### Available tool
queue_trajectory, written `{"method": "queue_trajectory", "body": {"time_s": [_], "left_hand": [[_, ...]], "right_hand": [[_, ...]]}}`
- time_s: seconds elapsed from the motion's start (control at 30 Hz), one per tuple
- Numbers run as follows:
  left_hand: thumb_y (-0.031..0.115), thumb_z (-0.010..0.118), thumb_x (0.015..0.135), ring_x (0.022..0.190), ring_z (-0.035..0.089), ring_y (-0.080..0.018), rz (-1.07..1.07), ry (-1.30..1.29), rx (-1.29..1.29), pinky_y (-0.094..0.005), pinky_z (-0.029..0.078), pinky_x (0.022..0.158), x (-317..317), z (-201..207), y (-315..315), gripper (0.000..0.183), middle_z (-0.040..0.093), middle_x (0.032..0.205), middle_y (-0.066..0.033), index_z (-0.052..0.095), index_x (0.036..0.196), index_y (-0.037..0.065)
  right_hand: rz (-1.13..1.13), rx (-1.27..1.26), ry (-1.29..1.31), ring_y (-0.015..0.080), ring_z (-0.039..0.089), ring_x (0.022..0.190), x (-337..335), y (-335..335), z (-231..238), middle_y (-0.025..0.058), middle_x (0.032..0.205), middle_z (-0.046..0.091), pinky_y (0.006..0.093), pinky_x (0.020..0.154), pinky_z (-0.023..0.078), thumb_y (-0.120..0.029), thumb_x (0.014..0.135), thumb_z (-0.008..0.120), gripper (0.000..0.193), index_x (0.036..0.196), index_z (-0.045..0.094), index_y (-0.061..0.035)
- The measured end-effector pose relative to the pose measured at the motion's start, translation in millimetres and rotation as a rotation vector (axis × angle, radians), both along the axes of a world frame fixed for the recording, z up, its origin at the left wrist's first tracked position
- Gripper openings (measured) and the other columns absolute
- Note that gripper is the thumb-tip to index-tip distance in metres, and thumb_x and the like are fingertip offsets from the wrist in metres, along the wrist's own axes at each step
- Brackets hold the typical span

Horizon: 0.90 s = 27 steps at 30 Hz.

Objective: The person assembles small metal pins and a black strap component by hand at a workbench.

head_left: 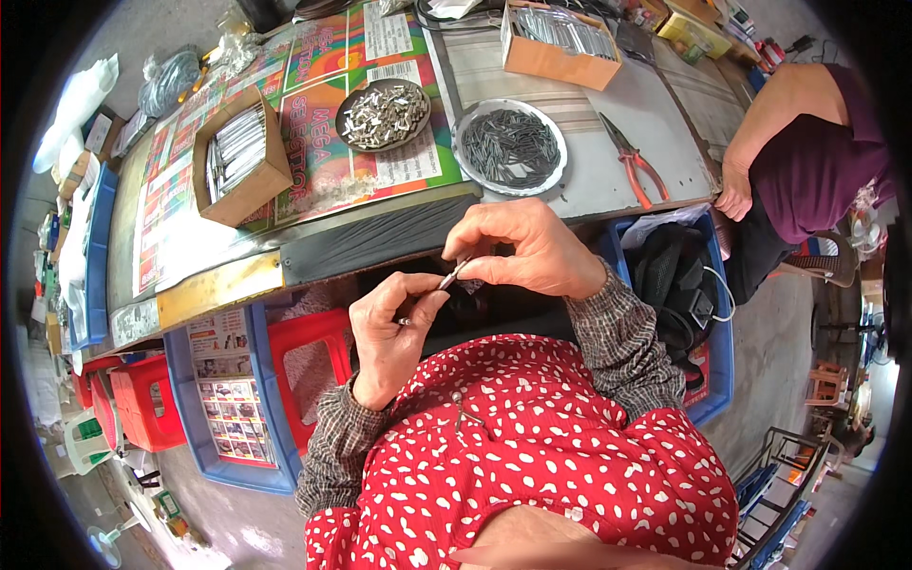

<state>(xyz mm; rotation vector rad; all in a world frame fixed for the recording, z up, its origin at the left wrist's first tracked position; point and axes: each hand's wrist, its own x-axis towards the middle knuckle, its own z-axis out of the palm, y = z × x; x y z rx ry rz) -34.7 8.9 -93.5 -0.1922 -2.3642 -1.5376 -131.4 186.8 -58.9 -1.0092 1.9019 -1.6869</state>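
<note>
Over the table's near edge, my two hands meet on a slim silver pen-like rod (pixel 447 281). My left hand (pixel 392 328) is closed around it, and a short metallic end pokes out between the fingers. Thumb and forefinger of my right hand (pixel 528 252) pinch the other end; whether a separate small part sits there is hidden by the fingertips. Just beyond the hands is a white scalloped bowl (pixel 514 191) of thin dark grey pieces. Left of it stands a dark round dish (pixel 382 149) heaped with small silver and cream tubular pieces.
Cardboard boxes of slim silver sticks stand at left (pixel 255 193) and far back (pixel 546 65). Red-handled pliers (pixel 627 156) lie at right. A blue crate (pixel 714 370) holds a black bag below. Another person's arm (pixel 793 109) rests beside the table's right edge.
</note>
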Motion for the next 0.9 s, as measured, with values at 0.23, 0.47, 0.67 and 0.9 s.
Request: {"method": "queue_trajectory", "body": {"time_s": [0.23, 0.47, 0.67, 0.9], "left_hand": [[-0.001, 0.067, 0.079, 0.061, 0.051, -0.0032, -0.093, -0.307, 0.428, -0.0187, 0.042, 0.054, 3.2, -2.2, 2.9, 0.009, 0.059, 0.068, 0.0, 0.062, 0.087, -0.001], [-0.002, 0.068, 0.077, 0.059, 0.051, -0.003, 0.08, 0.068, 0.046, -0.019, 0.041, 0.052, 0.5, -8.2, 10.8, 0.012, 0.06, 0.07, -0.0011, 0.061, 0.086, 0.0], [-0.002, 0.068, 0.077, 0.06, 0.051, -0.0026, -0.041, -0.177, 0.365, -0.0186, 0.041, 0.052, 0.7, -7.3, 8.1, 0.012, 0.06, 0.071, -0.0007, 0.06, 0.085, 0.0], [-0.003, 0.071, 0.074, 0.057, 0.054, -0.0079, 0.097, 0.152, -0.059, -0.0212, 0.043, 0.051, -4.3, -6.6, 13.8, 0.016, 0.06, 0.069, -0.0059, 0.059, 0.085, 0.0]], "right_hand": [[0.055, -0.15, -0.196, 0.0073, 0.056, 0.071, 3.2, -3.1, -21.9, 0.0022, 0.075, 0.06, 0.0207, 0.062, 0.046, -0.005, 0.08, 0.067, 0.013, 0.089, 0.062, 0.0022], [-0.143, -0.256, -0.26, 0.0057, 0.054, 0.06, 21.1, -15.4, -40.1, 0.0014, 0.074, 0.056, 0.018, 0.051, 0.043, -0.006, 0.084, 0.065, 0.012, 0.091, 0.058, -0.0001], [-0.088, -0.279, -0.387, 0.0056, 0.053, 0.058, 16.7, -12.2, -29.8, 0.0003, 0.072, 0.054, 0.0179, 0.05, 0.043, -0.007, 0.084, 0.065, 0.012, 0.091, 0.058, -0.0002], [-0.253, -0.238, -0.243, 0.0042, 0.052, 0.054, 26.8, -24.2, -35.4, 0.0005, 0.068, 0.054, 0.0171, 0.046, 0.041, -0.008, 0.085, 0.064, 0.014, 0.079, 0.053, -0.0011]]}}
